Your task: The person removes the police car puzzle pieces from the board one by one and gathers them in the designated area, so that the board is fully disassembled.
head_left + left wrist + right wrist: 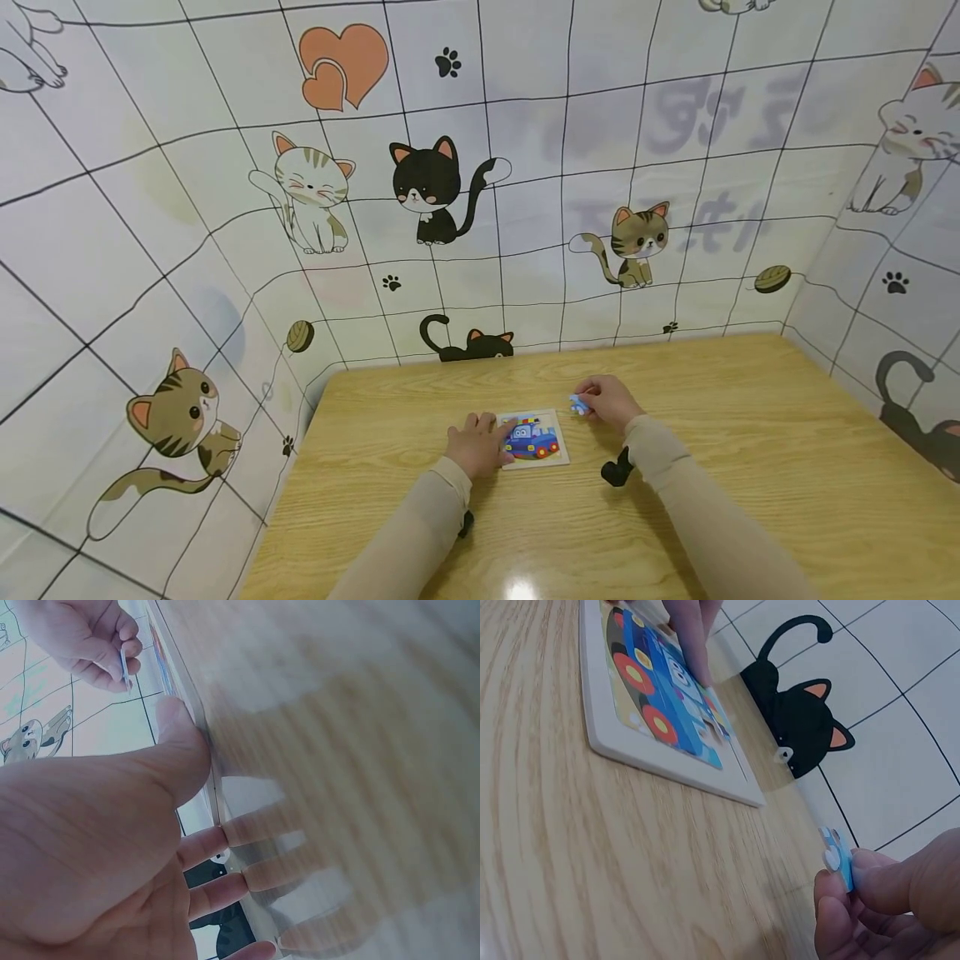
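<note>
Right hand [611, 402] is pinching a small blue puzzle piece [838, 857] between thumb and fingertips, lifted just off the tabletop [750, 467], a little past the far right corner of the puzzle tray [534, 437]. Left hand [477, 444] lies flat with fingers straight, pressing on the tray's left side, thumb against its edge. The tray holds a mostly assembled blue car picture inside a pale raised frame. Plenty of bare wood to the right of the right hand; the cat-print wall [450, 192] hems in the far and left edges.
</note>
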A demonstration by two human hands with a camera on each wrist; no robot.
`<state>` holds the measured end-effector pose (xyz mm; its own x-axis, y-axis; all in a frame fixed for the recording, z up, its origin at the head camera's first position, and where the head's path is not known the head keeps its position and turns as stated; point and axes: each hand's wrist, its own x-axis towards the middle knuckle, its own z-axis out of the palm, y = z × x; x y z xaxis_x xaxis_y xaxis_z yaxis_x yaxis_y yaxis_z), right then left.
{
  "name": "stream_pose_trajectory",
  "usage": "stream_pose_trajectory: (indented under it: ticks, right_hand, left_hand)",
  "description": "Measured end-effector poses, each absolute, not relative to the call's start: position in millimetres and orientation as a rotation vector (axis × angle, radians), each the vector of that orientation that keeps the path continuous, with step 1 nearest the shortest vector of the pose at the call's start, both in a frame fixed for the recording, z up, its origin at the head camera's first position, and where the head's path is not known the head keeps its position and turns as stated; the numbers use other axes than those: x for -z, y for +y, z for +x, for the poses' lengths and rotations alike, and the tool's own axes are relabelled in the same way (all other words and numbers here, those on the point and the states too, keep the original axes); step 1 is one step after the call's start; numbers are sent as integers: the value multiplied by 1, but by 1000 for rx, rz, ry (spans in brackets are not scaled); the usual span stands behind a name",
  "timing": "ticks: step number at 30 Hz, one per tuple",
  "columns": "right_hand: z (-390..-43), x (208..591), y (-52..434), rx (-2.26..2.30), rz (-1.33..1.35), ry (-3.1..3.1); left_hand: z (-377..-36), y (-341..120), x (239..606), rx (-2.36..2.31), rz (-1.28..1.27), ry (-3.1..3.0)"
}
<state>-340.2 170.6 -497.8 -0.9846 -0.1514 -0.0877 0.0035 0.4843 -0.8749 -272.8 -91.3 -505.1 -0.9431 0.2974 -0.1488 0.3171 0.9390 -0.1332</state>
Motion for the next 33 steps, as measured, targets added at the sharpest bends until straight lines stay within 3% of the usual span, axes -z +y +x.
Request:
stream_pose_trajectory:
  ticks: [33]
  right_hand:
    - [-349,499,231,1455,-96,2630]
  left_hand:
    - [-271,-90,501,235,468,2968]
